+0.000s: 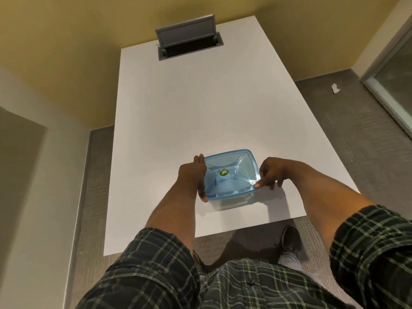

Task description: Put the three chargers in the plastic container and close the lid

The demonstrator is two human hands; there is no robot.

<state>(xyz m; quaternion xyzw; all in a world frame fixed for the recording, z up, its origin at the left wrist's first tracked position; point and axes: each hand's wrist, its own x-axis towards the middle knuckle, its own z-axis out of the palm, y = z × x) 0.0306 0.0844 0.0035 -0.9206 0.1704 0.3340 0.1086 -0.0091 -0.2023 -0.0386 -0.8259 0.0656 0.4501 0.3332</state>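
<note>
A clear plastic container (231,200) with a translucent blue lid (231,175) sits on the white table (200,108) near its front edge. The lid lies on top of the container and carries a small green sticker at its middle. My left hand (194,175) grips the lid's left edge, thumb at the near left corner. My right hand (270,172) holds the right edge, with the thumb pressed on the near right corner. No chargers show; whatever is inside is hidden under the lid.
A grey cable hatch (187,37) stands open at the table's far end. Grey carpet surrounds the table, with a crumpled white scrap (335,88) on the floor at right. A glass door frame (392,85) is at far right. My shoe (289,239) is under the front edge.
</note>
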